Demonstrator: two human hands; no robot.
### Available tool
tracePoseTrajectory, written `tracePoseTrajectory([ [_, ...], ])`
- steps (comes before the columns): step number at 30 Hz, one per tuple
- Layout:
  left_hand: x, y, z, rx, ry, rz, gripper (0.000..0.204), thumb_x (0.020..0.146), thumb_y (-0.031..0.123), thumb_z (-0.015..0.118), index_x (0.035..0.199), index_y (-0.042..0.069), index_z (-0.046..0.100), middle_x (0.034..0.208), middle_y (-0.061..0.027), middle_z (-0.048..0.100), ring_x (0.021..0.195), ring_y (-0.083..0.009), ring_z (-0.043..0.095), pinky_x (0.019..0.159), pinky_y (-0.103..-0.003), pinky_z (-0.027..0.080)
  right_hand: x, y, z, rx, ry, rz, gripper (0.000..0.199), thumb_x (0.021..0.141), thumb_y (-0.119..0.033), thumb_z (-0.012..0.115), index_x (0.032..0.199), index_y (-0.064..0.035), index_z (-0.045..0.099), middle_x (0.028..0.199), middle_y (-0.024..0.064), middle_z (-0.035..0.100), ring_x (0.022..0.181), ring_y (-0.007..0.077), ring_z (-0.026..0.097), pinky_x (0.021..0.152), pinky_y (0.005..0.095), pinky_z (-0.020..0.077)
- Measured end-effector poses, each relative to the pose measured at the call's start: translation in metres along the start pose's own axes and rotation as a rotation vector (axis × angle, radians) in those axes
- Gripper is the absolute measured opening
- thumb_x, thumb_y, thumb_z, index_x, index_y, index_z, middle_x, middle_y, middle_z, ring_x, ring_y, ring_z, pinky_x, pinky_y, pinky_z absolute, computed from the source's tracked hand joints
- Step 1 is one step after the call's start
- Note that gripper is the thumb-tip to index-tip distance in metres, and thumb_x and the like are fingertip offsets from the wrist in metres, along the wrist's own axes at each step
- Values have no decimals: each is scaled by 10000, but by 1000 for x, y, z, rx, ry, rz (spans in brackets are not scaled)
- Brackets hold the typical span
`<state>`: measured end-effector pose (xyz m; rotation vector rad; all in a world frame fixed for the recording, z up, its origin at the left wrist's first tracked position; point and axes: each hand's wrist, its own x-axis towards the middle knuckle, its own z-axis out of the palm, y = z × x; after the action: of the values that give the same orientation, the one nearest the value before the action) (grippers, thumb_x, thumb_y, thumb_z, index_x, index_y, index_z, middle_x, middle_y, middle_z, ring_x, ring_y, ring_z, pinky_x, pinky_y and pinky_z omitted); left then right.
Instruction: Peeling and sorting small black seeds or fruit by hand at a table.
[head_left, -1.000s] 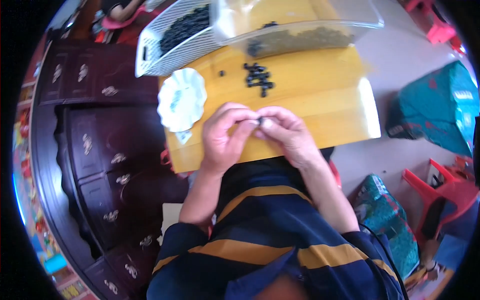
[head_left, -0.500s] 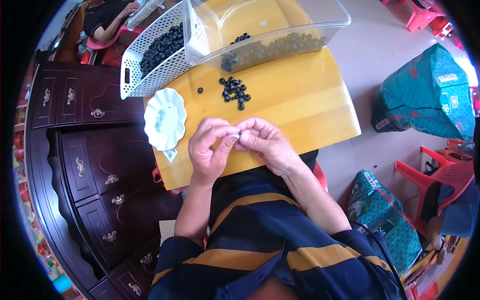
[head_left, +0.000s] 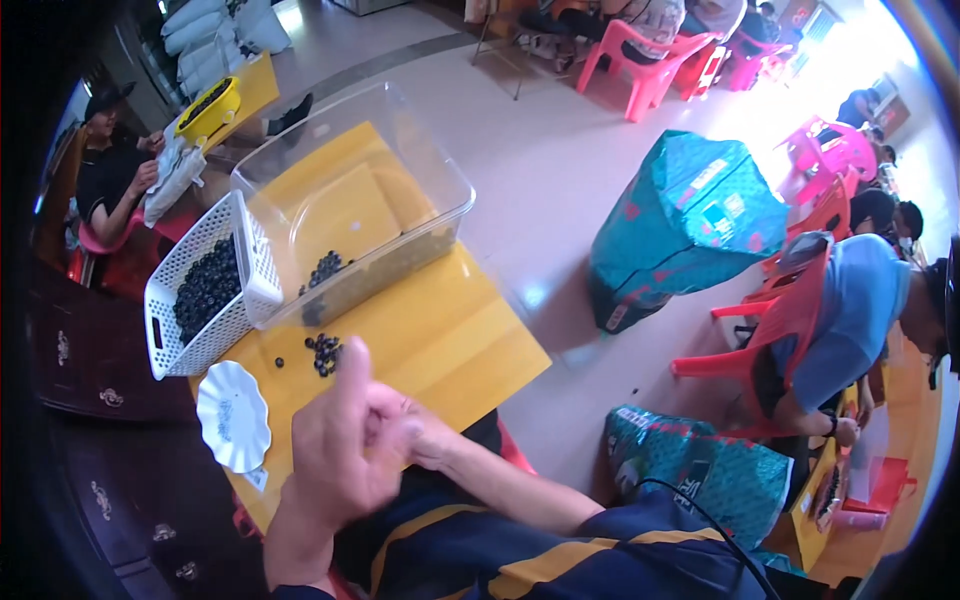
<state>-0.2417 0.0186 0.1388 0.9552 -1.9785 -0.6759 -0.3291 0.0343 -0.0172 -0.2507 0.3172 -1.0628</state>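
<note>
My left hand [head_left: 340,450] and my right hand [head_left: 432,447] meet close together over the near edge of a yellow table [head_left: 460,340]. The left hand's fingers curl toward the right hand, with one finger sticking up. What lies between the fingertips is hidden. Just beyond the hands is a small heap of dark round berries [head_left: 323,352]. A white scalloped dish [head_left: 233,415] lies to the left. A white slotted basket [head_left: 160,330] full of dark berries leans against a clear plastic tub [head_left: 350,200], which has some berries at its bottom.
A dark wooden cabinet [head_left: 80,380] stands along the left. Teal sacks [head_left: 690,220] sit on the tiled floor to the right. A person in a blue shirt [head_left: 850,310] sits on a red chair. Another person [head_left: 110,170] sits at the far left near a yellow bowl [head_left: 208,108].
The view has swung upward, so the room and other people now show. My hands stay joined but sit lower in the picture, and the left hand now covers the spot where the fingers meet.
</note>
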Motion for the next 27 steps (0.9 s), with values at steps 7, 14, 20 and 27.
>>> tracePoseTrajectory([
  [7,28,38,-13,229,-110,380,571,844,74,740,1341,-63,496,750,-102,625,599,-206,606,565,-326,499,-4,-3,-2,-159,3,-102,185,972,-170,675,1116,-71,614,977,30,670,838,119,637,793,265,532],
  [14,-20,-76,-27,342,95,-122,196,813,-38,700,1004,7,703,837,-123,658,709,-258,649,595,-348,496,9,13,-31,-15,82,-50,237,956,-177,682,1163,-87,613,1025,89,696,825,149,674,799,297,568],
  [20,-74,-140,-26,368,222,-341,103,849,-8,712,950,-19,702,782,-72,654,612,-121,568,568,-264,451,3,-13,-22,30,146,4,185,989,-133,634,1170,-106,610,1068,77,707,845,120,688,792,300,587],
  [27,-77,-142,-15,390,179,-346,130,828,18,737,955,19,713,778,-82,663,600,-164,605,566,-283,471,3,-6,-17,38,163,41,203,994,-134,629,1193,-102,606,1066,69,707,842,127,684,790,302,588],
])
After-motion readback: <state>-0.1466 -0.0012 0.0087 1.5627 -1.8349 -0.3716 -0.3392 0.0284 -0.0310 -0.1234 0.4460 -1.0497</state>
